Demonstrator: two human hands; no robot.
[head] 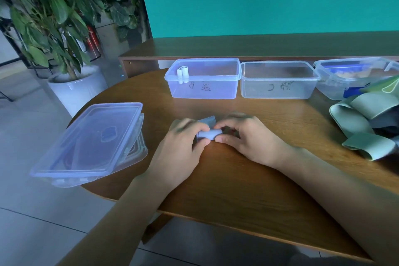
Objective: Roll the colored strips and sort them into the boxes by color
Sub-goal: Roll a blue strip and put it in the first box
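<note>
A pale blue strip (pixel 208 133), mostly rolled into a small cylinder, is pinched at its two ends between the curled fingers and thumbs of the left hand (pixel 183 147) and the right hand (pixel 248 140), low over the middle of the table; its unrolled tail is seen lying flat just behind the roll. Three clear plastic boxes are lined up along the far edge. In the left box (pixel 204 90), marked with handwriting, two white-looking rolls (pixel 183 74) are propped in the near-left corner. The middle box (pixel 278 90), also marked, is set touching or nearly touching it. The right box (pixel 336 84) is partly covered by a heap of green and grey strips (pixel 367 123) piled at the table's right edge. A stack of clear lids (pixel 90 142) is placed at the left, overhanging the rim and tilted. The surface is a rounded brown wooden table (pixel 237 179) above a grey tiled floor. A teal wall (pixel 259 0) and a wooden ledge are seen behind, with a potted plant (pixel 54 17) in a white pot to the left. The contents of the right box cannot be made out, the markings are not legible, and the strip heap is cut off by the frame edge
</note>
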